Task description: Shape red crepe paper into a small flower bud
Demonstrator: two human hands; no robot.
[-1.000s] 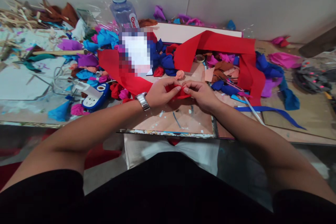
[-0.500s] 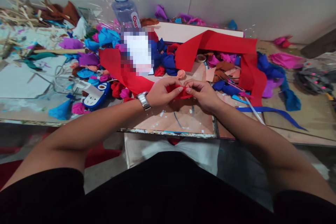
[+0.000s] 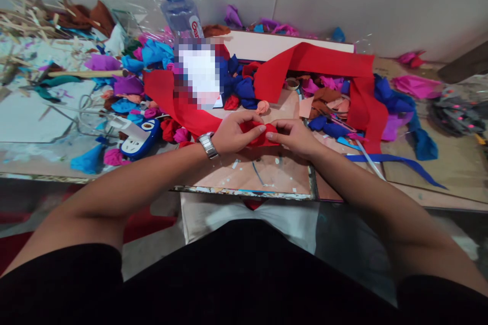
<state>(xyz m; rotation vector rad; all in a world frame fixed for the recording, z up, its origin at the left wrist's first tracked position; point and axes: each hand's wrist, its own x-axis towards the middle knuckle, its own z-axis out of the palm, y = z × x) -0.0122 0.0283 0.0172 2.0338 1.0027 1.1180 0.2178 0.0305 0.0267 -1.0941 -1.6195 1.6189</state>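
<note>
Between both hands, over the front of the table, is a folded piece of red crepe paper (image 3: 267,136). My left hand (image 3: 236,134), below a metal watch (image 3: 209,145), pinches its left part between thumb and fingers. On the other side, my right hand (image 3: 295,136) grips the right end with thumb and bent fingers. A long red crepe strip (image 3: 183,114) runs from the left toward my left hand; whether it joins the held piece is hidden. Just behind the hands sits a small peach paper rosette (image 3: 263,107).
A plastic bottle (image 3: 181,15) stands at the back, near a bright blurred rectangle (image 3: 200,73). A blue-and-white power strip (image 3: 141,139) lies to the left. Another red strip (image 3: 324,61) drapes over coloured paper scraps. A blue strip (image 3: 404,162) lies to the right.
My right hand's fingers have shifted slightly right and straightened along the red paper. More of the paper shows between the hands, its fold spread wider. My left hand has barely moved.
</note>
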